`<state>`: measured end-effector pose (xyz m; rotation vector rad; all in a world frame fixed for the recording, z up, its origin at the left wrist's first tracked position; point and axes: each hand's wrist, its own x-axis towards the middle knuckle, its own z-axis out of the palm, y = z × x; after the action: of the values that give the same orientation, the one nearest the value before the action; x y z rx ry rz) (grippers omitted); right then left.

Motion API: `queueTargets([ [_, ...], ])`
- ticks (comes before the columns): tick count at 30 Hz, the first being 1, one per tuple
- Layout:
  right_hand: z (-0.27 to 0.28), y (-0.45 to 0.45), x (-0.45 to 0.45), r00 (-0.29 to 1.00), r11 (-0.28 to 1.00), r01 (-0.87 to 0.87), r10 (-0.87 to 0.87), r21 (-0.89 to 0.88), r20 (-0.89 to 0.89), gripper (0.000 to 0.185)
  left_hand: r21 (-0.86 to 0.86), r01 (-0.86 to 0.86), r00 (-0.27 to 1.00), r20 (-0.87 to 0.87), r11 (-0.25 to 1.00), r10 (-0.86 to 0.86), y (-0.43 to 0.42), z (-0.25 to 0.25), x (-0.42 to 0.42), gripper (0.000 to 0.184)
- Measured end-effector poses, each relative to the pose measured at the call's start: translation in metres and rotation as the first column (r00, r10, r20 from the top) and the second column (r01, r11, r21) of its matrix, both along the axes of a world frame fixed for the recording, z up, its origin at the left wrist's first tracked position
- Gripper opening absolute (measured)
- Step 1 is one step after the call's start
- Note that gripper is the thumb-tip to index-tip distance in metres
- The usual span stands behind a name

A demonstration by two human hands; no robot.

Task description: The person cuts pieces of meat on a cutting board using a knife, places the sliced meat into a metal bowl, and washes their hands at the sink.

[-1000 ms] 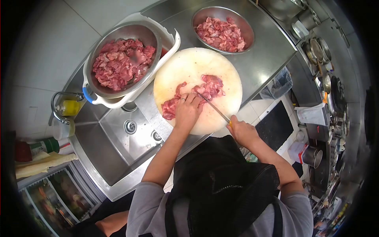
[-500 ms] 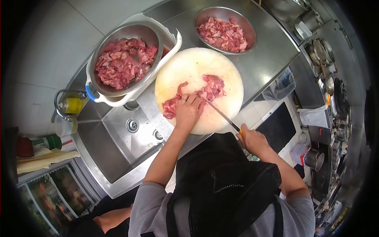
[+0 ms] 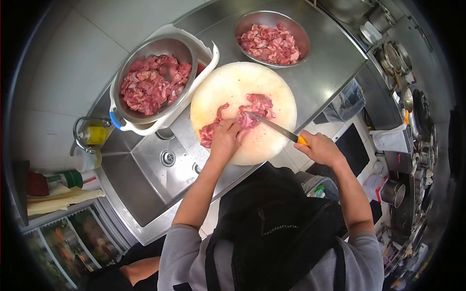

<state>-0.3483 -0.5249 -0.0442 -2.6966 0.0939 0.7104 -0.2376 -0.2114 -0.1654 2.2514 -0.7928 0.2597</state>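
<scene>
Raw red meat (image 3: 260, 105) lies in pieces on a round, pale cutting board (image 3: 272, 77). My left hand (image 3: 224, 139) presses on the meat at the left part of the board, its fingers bent together over it. My right hand (image 3: 320, 147) is wrapped round the yellow and black handle of a knife (image 3: 274, 127). The blade points to the upper left, with its tip over the meat just right of my left fingers. Behind the board stands a metal bowl of cut meat (image 3: 271, 43). A larger metal bowl of meat (image 3: 155, 85) rests in a white tub (image 3: 167, 117) at the left.
A steel sink (image 3: 145, 179) with a faucet (image 3: 80, 131) is at the left, near a yellow bottle (image 3: 94, 135). At the right are a lined bin (image 3: 347, 102) and shelves with pots. Another person's arm (image 3: 141, 270) shows at the bottom left.
My right hand has moved up and right with the knife, whose blade now lies flatter across the meat. My left hand has shifted slightly left and down. The view has also shifted slightly.
</scene>
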Motion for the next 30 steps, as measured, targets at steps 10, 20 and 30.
queueTargets([
  [10, -0.008, 0.016, -0.036, 0.992, 0.991, 0.101, -0.107, 0.09, 0.072, 0.044, 0.002, -0.133, 0.991, 0.033, 0.991, 0.133, -0.02, 0.011, -0.005, 0.038],
  [20, -0.018, 0.003, -0.041, 0.942, 0.982, 0.173, -0.188, 0.078, 0.278, 0.042, 0.382, -0.128, 0.984, 0.165, 0.915, 0.069, -0.053, -0.005, 0.037, 0.028],
  [30, -0.015, -0.003, -0.048, 0.902, 0.951, 0.262, -0.303, 0.165, 0.309, 0.04, 0.071, 0.124, 0.73, -0.682, 0.99, -0.042, -0.063, 0.028, 0.114, 0.03],
])
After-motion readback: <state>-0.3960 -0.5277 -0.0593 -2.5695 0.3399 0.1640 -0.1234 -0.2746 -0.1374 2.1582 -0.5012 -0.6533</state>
